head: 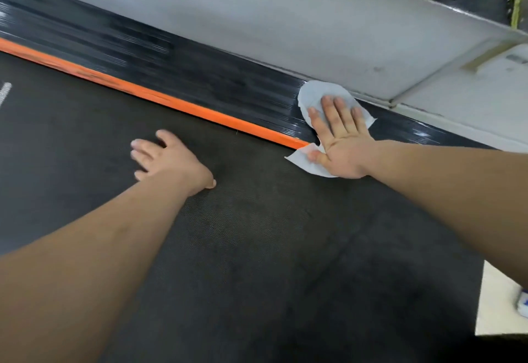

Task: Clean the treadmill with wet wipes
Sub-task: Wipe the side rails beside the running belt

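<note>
Treadmill (285,262) fills the view, long axis running diagonally from far left to right, both ends cut off, its black side rail (171,68) blurred at left. Right hand (341,141), fingers straight, presses a white wipe (313,95) flat across the rail and orange stripe (171,101); left hand (170,161) rests flat on the belt (85,139).

Exposure: scene is reading moderately bright; light is falling soft and even, and the source isn't showing.
Shadows: only faint, soft ones are sitting under the left hand (171,159) on the belt (257,248).
Glare: small white glints are showing on the glossy side rail (214,85) at far right.
Blur: rail is smearing into streaks toward the left; left hand's fingertips are blurring; right hand (343,145) is looking sharper.
Distortion: wide lens is bowing straight edges near the borders.
Corner: bottom right is going black.
</note>
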